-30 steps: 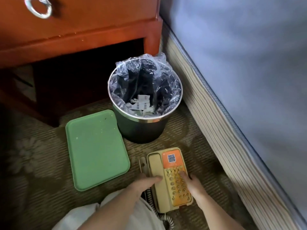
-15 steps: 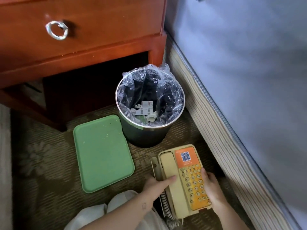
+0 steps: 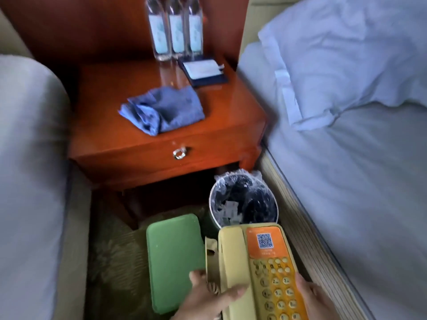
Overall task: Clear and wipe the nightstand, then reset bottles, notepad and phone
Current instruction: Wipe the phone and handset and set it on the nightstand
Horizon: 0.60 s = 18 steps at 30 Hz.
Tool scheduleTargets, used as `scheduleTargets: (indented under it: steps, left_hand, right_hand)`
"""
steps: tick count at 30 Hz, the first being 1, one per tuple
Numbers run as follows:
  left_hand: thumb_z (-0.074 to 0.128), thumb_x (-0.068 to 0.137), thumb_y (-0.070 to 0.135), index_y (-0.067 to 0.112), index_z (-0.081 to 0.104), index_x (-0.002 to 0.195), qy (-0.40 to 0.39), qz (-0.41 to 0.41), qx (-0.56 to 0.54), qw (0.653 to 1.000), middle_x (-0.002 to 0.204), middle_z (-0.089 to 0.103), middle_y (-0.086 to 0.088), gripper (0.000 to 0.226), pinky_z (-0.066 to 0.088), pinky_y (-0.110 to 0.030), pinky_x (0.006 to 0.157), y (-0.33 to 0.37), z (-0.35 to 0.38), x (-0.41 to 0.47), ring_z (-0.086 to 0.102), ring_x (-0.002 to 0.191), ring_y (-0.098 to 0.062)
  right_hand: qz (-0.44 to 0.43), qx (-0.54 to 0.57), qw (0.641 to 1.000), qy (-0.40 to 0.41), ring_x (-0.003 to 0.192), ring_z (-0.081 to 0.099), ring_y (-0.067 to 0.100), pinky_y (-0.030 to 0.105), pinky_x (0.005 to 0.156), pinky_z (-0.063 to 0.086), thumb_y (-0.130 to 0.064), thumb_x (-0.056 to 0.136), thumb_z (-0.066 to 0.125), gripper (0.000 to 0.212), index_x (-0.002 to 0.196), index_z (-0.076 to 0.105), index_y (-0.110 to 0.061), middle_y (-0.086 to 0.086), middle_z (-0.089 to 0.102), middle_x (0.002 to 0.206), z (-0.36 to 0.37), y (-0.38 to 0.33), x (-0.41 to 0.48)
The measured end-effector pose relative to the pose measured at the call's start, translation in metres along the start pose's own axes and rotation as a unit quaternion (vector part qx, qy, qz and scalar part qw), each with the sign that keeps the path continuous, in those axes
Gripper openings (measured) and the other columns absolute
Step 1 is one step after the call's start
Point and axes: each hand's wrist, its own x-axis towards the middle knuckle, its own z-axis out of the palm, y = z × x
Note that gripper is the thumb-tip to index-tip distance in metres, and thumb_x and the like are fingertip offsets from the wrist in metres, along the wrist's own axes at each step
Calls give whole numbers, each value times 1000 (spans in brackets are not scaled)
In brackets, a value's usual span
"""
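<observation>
A cream and orange desk phone (image 3: 256, 269) is lifted off the carpet between both my hands. My left hand (image 3: 208, 299) grips its left side by the handset, thumb on top. My right hand (image 3: 316, 299) grips its right edge. Above, the wooden nightstand (image 3: 111, 125) carries three water bottles (image 3: 176, 28) in a row at the back. A dark notepad holder (image 3: 203, 71) with white paper lies in front of them. A crumpled blue cloth (image 3: 161, 110) lies on the nightstand's front half.
A green tray (image 3: 173, 257) lies on the carpet left of the phone. A lined waste bin (image 3: 242, 199) with paper scraps stands under the nightstand's right side. A bed with pillow (image 3: 335, 56) is on the right, another bed (image 3: 25, 158) on the left.
The phone has risen from the carpet in both hands. My view has tilted up, so the nightstand top with bottles, notepad and cloth now shows.
</observation>
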Motion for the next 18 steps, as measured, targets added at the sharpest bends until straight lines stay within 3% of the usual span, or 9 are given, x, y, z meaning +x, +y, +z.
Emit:
scheduleTargets:
  steps: [2, 4, 5, 7, 9, 11, 12, 15, 18]
  left_hand:
    - [91, 49, 47, 22, 15, 117, 37, 22, -73, 996, 111, 39, 14, 105, 42, -12, 80, 18, -21, -16, 43, 91, 4]
    - [92, 40, 33, 19, 19, 119, 74, 44, -121, 989, 108, 46, 9, 109, 38, -11, 64, 37, -42, -36, 46, 88, 3]
    - [89, 40, 33, 18, 22, 119, 95, 61, -122, 986, 108, 48, 7, 105, 38, -9, 61, 48, -52, -44, 47, 86, 3]
    - [93, 36, 39, 14, 30, 116, 145, 104, -112, 978, 108, 54, -2, 105, 40, -5, 57, 72, -78, -58, 53, 82, 0]
    - [92, 19, 48, 12, 37, 113, 189, 140, -128, 964, 105, 58, -6, 115, 43, -8, 56, 100, -110, -66, 58, 81, -3]
    - [86, 5, 65, 12, 40, 111, 219, 174, -133, 951, 101, 62, -4, 126, 47, -16, 64, 123, -144, -68, 62, 84, -6]
    - [84, 6, 69, 12, 43, 111, 236, 182, -140, 944, 101, 65, -5, 127, 52, -23, 70, 133, -162, -65, 66, 87, -10]
    - [92, 34, 63, 7, 47, 121, 251, 185, -175, 934, 112, 68, -16, 112, 56, -51, 83, 161, -220, -52, 70, 96, -29]
    - [90, 37, 64, 3, 48, 124, 284, 184, -202, 919, 114, 67, -18, 114, 58, -48, 78, 182, -262, -37, 70, 94, -32]
  right_hand:
    - [-36, -22, 998, -44, 87, 64, 19, 29, 77, 44, -96, 36, 55, 107, 98, 68, -9, 10, 72, 96, 14, -22, -18]
    - [-44, -1, 996, -77, 89, 68, 22, 31, 79, 51, -98, 11, 55, 125, 98, 70, -10, 6, 75, 90, 23, -42, -30]
    - [-55, 3, 993, -102, 87, 68, 22, 27, 76, 52, -95, 18, 63, 118, 97, 69, -8, 6, 74, 87, 28, -64, -44]
    - [-94, 15, 989, -113, 78, 62, 17, 9, 53, 45, -64, 65, 75, 71, 97, 67, -1, 8, 70, 81, 42, -111, -63]
    - [-124, 18, 983, -132, 73, 57, 11, 7, 43, 39, -36, 91, 62, 35, 97, 63, -1, 5, 66, 81, 61, -154, -74]
    - [-165, 12, 972, -166, 77, 63, 17, 16, 65, 51, -39, 92, 59, 33, 96, 63, -6, 9, 69, 85, 90, -186, -75]
    - [-177, 29, 967, -180, 80, 68, 23, 29, 75, 55, -40, 91, 60, 34, 97, 63, -7, 12, 71, 87, 106, -201, -72]
    - [-214, 42, 952, -213, 83, 73, 20, 36, 74, 58, -39, 94, 59, 30, 103, 62, -11, 7, 75, 91, 155, -249, -72]
    - [-254, 21, 934, -249, 86, 72, 16, 33, 77, 58, -44, 98, 48, 34, 106, 62, -14, 3, 74, 96, 200, -294, -70]
